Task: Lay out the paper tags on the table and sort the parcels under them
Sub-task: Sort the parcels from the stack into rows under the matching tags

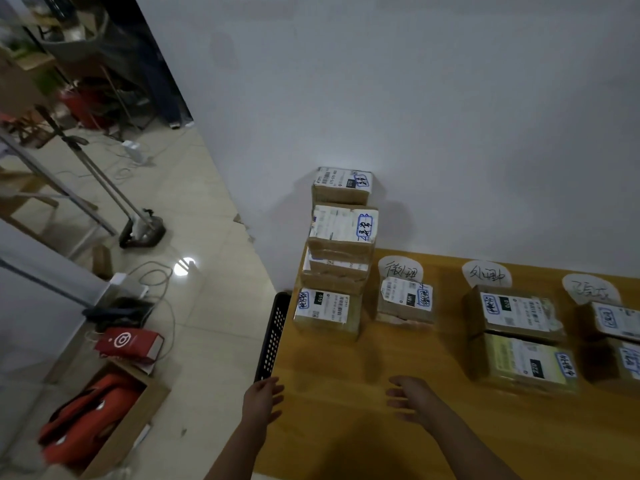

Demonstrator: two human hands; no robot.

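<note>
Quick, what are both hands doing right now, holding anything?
Left hand: open, holding nothing, at the left edge of the table.
Right hand: open, holding nothing, fingers spread over the table.

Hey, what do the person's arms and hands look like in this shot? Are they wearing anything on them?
No sleeves show anywhere up to the frame's bottom edge. The left hand and the right hand wear no gloves, and neither wrist shows a watch or bracelet. The picture is too soft to tell about rings.
</note>
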